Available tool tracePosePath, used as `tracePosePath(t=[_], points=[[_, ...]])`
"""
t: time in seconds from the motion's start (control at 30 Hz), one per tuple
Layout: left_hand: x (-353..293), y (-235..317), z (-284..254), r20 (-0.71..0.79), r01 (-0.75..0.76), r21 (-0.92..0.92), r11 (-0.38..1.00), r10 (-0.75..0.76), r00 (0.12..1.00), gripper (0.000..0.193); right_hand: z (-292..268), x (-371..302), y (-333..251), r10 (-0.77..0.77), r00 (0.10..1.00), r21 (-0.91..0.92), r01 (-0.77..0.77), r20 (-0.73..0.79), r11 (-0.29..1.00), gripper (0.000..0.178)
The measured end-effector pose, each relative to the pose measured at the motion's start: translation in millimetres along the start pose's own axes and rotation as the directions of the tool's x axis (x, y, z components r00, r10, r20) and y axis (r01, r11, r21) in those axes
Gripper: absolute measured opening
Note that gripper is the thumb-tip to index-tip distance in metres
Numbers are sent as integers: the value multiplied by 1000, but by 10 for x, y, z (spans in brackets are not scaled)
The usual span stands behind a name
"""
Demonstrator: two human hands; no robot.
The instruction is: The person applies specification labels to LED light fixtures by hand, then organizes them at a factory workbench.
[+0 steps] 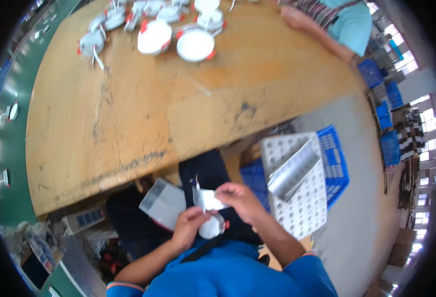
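Note:
Above my lap I hold a small silvery-white flat piece, perhaps a label or foil packet; its exact kind cannot be made out. The fingers of my right hand are closed on its right end. At its lower left edge, my left hand pinches it between thumb and fingers. Just below both hands a round white lamp with a red clip on its side lies against my lap. A grey-white flat packet or box rests on my thigh, left of the hands.
The wooden table ahead bears several round white lamps with red clips. A thin clear strip lies on it. At my right, a perforated white tray with silvery sheets leans over a blue crate. Another person's arm rests at the far right.

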State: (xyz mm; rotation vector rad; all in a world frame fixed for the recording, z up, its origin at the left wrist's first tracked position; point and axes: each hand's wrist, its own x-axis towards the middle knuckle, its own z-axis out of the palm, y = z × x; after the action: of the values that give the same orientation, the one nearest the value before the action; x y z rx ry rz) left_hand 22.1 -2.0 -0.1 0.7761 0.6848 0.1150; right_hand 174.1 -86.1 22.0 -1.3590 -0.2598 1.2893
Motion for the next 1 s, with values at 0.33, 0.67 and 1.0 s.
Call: tracePosePath(t=[0.33,0.67,1.0], points=[[94,236,125,248,-407,392,825,331,911,16,371,-389,-487,-266,919,130,238,290,963,8],[88,-129,145,165,-295,548,783,245,955,8,650,-40,-345,-208,978,2,208,32,978,12],[-6,-70,199,104,-189,333,924,164,981,25,399,158,-225,-370,914,-29,371,-166,928,14]])
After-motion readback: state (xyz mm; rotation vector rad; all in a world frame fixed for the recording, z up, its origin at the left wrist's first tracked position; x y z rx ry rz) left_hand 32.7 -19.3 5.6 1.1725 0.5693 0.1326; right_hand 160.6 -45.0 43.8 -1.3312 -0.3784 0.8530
